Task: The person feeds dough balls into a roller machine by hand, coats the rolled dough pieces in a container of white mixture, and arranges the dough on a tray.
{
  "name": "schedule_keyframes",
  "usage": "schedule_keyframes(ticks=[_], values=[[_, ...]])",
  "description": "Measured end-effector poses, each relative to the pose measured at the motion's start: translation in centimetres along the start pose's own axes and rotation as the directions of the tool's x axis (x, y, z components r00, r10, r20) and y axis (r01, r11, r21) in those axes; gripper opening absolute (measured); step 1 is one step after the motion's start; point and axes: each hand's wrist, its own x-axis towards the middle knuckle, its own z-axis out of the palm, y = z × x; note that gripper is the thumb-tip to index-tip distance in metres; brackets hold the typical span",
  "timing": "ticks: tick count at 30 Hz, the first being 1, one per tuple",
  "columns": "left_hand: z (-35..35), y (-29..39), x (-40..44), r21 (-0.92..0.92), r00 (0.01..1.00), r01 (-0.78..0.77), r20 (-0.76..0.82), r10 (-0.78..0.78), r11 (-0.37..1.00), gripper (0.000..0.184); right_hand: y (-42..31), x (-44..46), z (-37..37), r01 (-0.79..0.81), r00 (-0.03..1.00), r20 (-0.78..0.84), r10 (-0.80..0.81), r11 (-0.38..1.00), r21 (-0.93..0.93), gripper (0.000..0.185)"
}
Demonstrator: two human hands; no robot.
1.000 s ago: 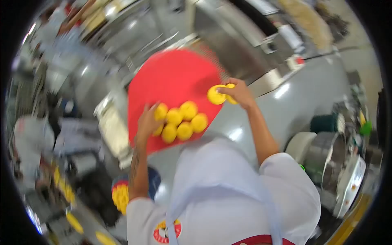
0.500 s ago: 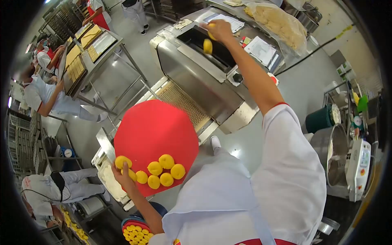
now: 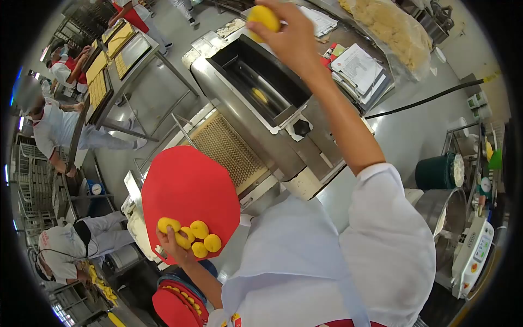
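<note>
My right hand (image 3: pixel 297 38) is raised beside the machine's open black hopper (image 3: pixel 291 90), its fingers closed around a rounded yellow dough piece (image 3: pixel 263 20). A yellow shape, possibly dough or its reflection, shows inside the hopper. My left hand (image 3: pixel 173 246) is at the lower left edge of a red sheet (image 3: pixel 188 182), with its fingers curled around a yellow dough piece (image 3: pixel 169 224). Several flattened yellow dough pieces (image 3: pixel 200 229) lie on the sheet next to that hand. Whether the left hand also grips the sheet is hidden.
Below the hopper is a perforated plate (image 3: pixel 226 147). Clipboards with papers (image 3: pixel 357 68) and a bag of dough (image 3: pixel 389 32) lie beyond it. Co-workers stand by a trolley with trays (image 3: pixel 98 90) on the left. Another red sheet (image 3: pixel 173 308) sits near my waist. A mixer (image 3: pixel 471 256) stands right.
Dough pieces have dropped from my right hand toward the hopper; that hand now holds another one. Fewer pieces lie on the red sheet, which appears shifted slightly left.
</note>
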Motion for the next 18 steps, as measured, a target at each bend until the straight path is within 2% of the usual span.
schedule_keyframes(ticks=[1, 4, 5, 6, 7, 8, 9, 10, 11, 13, 14, 15, 16, 17, 18], values=[[1.2, 0.0, 0.1, 0.026, 1.0, -0.001, 0.007, 0.001, 1.0, 0.023, 1.4, 0.0, 1.6, 0.082, 0.997, -0.009, -0.082, 0.997, -0.011, 0.052], [4.0, 0.4, 0.4, 0.032, 0.998, -0.001, 0.06, -0.001, 0.999, 0.035, 2.6, -1.7, 3.0, 0.177, 0.973, 0.202, -0.113, 0.926, -0.334, 0.061], [5.0, 0.2, 0.6, 0.044, 0.997, -0.017, 0.073, 0.013, 0.999, 0.038, 1.8, -2.3, 1.7, 0.044, 0.984, 0.178, 0.007, 0.96, -0.277, 0.062], [6.8, 0.8, 0.3, 0.153, 1.0, 0.017, 0.0, -0.017, 0.988, 0.044, -1.4, -3.2, -0.6, -0.075, 0.978, 0.173, 0.113, 0.974, -0.215, 0.063], [9.2, 0.9, 0.0, 0.176, 0.999, -0.034, 0.031, 0.029, 0.984, 0.049, -5.2, -5.7, -1.4, -0.31, 0.896, 0.351, 0.274, 0.949, 0.051, 0.062], [11.9, 1.0, -0.1, 0.2, 0.995, -0.084, 0.062, 0.072, 0.976, 0.053, -9.0, -8.7, -2.1, -0.559, 0.753, 0.552, 0.357, 0.79, 0.253, 0.061], [14.9, 1.7, 0.1, 0.361, 0.921, -0.368, 0.27, 0.282, 0.857, 0.061, -12.0, -12.1, -2.3, -0.414, 0.765, 0.623, 0.163, 0.866, 0.282, 0.059], [18.0, 2.9, 0.2, 0.434, 0.76, -0.634, 0.501, 0.413, 0.64, 0.069, -13.6, -14.2, -2.3, -0.259, 0.739, 0.673, -0.032, 0.909, 0.327, 0.057], [21.4, 4.4, -0.8, 0.38, 0.749, -0.639, 0.507, 0.427, 0.669, 0.074, -13.6, -13.6, -2.7, -0.353, 0.721, 0.689, 0.073, 0.894, 0.275, 0.055], [23.0, 6.2, -2.1, 0.305, 0.807, -0.527, 0.473, 0.353, 0.794, 0.078, -12.8, -10.9, -3.7, -0.53, 0.658, 0.699, 0.28, 0.831, 0.166, 0.053], [22.6, 6.7, -2.1, 0.276, 0.859, -0.405, 0.441, 0.26, 0.872, 0.077, -10.3, -10.5, -2.8, -0.442, 0.867, 0.395, 0.305, 0.838, 0.322, 0.052], [22.0, 7.0, -2.0, 0.238, 0.896, -0.274, 0.415, 0.157, 0.932, 0.077, -9.3, -7.9, -3.5, -0.384, 0.92, 0.204, 0.335, 0.873, 0.3, 0.044], [20.0, 5.2, -0.4, 0.192, 0.932, -0.199, 0.339, 0.126, 0.961, 0.056, -8.3, -6.3, -4.2, -0.34, 0.931, 0.181, 0.316, 0.932, 0.127, 0.045], [16.9, 2.7, 1.5, -0.017, 0.933, -0.002, 0.359, 0.008, 1.0, 0.047, -7.3, -4.7, -4.9, -0.291, 0.942, 0.158, 0.296, 0.955, -0.052, 0.045], [13.6, 0.0, 3.4, -0.216, 0.911, 0.202, 0.398, -0.103, 0.955, 0.039, -5.2, -4.5, -4.4, -0.254, 0.928, 0.232, 0.291, 0.95, -0.18, 0.047]])
